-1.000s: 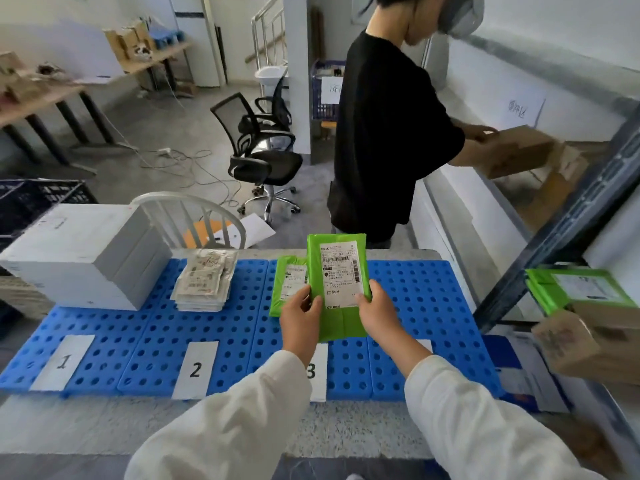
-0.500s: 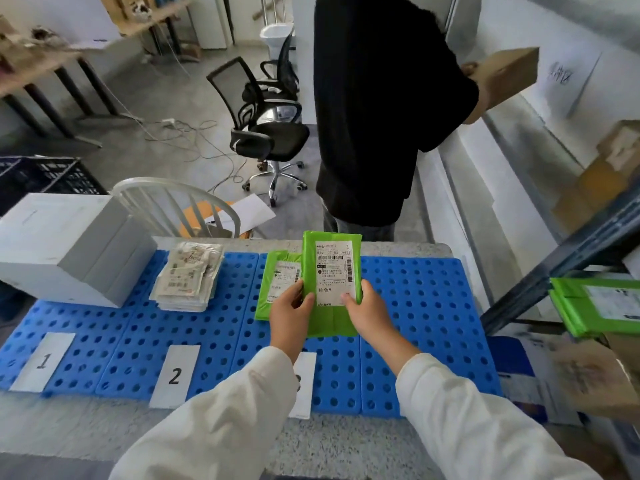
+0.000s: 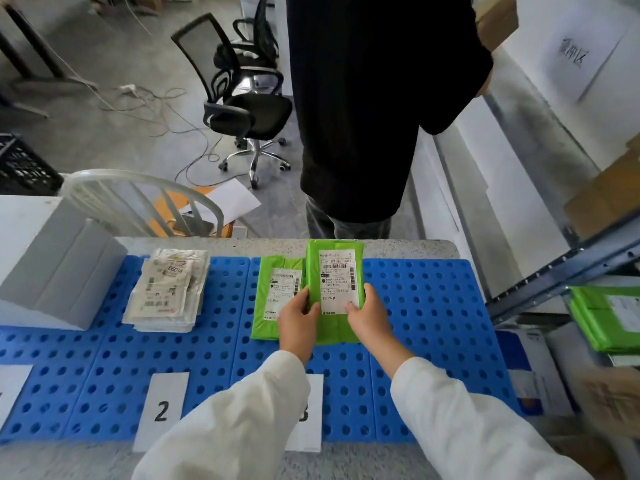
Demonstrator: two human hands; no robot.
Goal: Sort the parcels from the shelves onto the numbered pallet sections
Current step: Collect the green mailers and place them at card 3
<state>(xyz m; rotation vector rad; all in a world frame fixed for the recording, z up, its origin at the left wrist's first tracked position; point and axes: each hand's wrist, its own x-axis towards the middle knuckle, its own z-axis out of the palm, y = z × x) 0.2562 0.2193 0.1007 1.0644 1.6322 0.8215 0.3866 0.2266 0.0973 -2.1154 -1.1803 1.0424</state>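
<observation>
both hands, left hand (image 3: 298, 320) and right hand (image 3: 367, 317), grip a green parcel (image 3: 335, 271) over the blue pallet (image 3: 422, 327), just right of another green parcel (image 3: 275, 296) lying there

Lies open right of the held green parcel (image 3: 336, 271), across blue pallet (image 3: 426, 306) up to the shelf post (image 3: 561, 268). Hemmed on the left by second green parcel (image 3: 272, 306) just beside, then packet stack (image 3: 166, 292), grey boxes (image 3: 52, 265). Blocked beyond by a person (image 3: 363, 116).

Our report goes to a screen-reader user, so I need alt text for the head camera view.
A left hand and right hand in white sleeves hold a green parcel label-up over a blue pallet beside a second green parcel. White packets lie behind the 2 card; a person in black stands beyond.
</observation>
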